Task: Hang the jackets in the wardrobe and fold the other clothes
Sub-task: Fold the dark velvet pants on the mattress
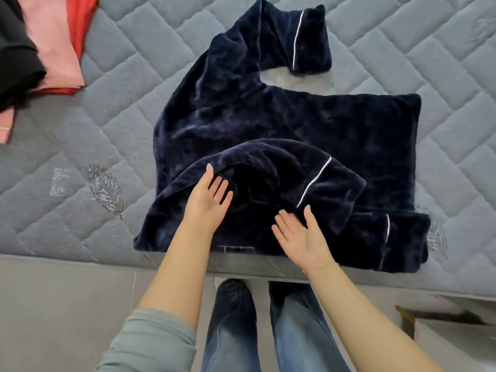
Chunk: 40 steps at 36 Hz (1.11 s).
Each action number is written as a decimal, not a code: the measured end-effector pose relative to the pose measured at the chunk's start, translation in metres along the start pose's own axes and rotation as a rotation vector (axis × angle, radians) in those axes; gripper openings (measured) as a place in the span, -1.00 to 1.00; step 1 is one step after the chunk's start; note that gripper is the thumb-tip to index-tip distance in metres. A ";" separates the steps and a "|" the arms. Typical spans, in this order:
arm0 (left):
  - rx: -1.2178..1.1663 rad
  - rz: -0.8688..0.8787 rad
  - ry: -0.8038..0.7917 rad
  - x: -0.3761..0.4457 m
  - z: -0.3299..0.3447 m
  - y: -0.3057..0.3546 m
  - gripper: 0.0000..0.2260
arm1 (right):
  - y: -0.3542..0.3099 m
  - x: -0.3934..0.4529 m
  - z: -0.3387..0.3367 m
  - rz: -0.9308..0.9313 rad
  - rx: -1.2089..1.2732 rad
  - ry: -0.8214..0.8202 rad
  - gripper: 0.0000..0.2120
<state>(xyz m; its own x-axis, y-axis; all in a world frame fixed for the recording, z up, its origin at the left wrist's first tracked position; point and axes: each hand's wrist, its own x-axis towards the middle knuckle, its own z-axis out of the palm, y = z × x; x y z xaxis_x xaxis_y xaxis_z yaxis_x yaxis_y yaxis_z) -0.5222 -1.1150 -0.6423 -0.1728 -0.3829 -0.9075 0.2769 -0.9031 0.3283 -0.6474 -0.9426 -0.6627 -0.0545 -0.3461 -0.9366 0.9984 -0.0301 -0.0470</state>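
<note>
Two bare hands reached over a navy plush pajama top (pixel 268 124) that lay spread on a grey quilted mattress (pixel 107 108), close to its near edge. The left hand (pixel 208 196) was released, fingers straight and slightly spread, its thumb tip touching the raised fold of a sleeve (pixel 295 170) that arched over the lower part of the garment. The right hand (pixel 302 233) was released too, palm turned up and inward, fingers straight, just beside the cuff end of that sleeve; whether it touched the fabric could not be told. White piping (pixel 314 181) ran across the cuff of the folded sleeve. The other sleeve (pixel 281 36) stretched away toward the far side of the mattress and bent back on itself, with the same white piping on its cuff. A short white line also showed on the garment's near right corner. The top's right edge lay straight.

At the upper left corner, well apart from the pajama top, a pile of clothes (pixel 53 47) rested on the mattress: black cloth, pink cloth and red cloth overlapping. An embroidered leaf motif (pixel 106 189) marked the mattress left of the top. Below the mattress edge, the person's blue jeans (pixel 268 331) and a grey sleeve (pixel 150 342) on the left arm were visible above a pale floor (pixel 53 304).
</note>
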 end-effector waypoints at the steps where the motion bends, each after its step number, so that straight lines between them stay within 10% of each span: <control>1: -0.005 -0.023 0.038 0.003 0.005 0.004 -0.49 | -0.004 0.003 0.004 -0.051 0.102 0.022 -0.29; 6: -0.089 -0.175 0.117 0.013 0.021 0.023 -0.49 | -0.039 0.014 0.043 -0.078 0.337 0.057 -0.20; 14: -0.328 -0.161 0.179 0.012 0.044 0.040 -0.79 | -0.091 -0.008 0.099 -0.276 0.307 -0.218 -0.60; 21: -0.699 0.040 -0.186 -0.023 0.016 0.000 -0.63 | -0.100 -0.057 0.064 -0.392 0.266 -0.281 -0.71; 33: -0.232 -0.152 -0.113 -0.029 -0.047 -0.098 -0.76 | -0.066 -0.053 -0.123 -0.319 0.403 0.155 -0.68; 40: -0.161 -0.126 -0.010 -0.025 -0.048 -0.095 -0.77 | -0.076 -0.051 -0.128 -0.442 0.364 0.084 -0.68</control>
<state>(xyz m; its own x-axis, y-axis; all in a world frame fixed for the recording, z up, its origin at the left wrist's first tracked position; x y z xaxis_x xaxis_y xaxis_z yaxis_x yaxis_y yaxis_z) -0.4988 -1.0103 -0.6640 -0.2250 -0.2715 -0.9358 0.4000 -0.9015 0.1654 -0.7190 -0.8030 -0.6555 -0.4493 -0.1518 -0.8804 0.8119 -0.4806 -0.3315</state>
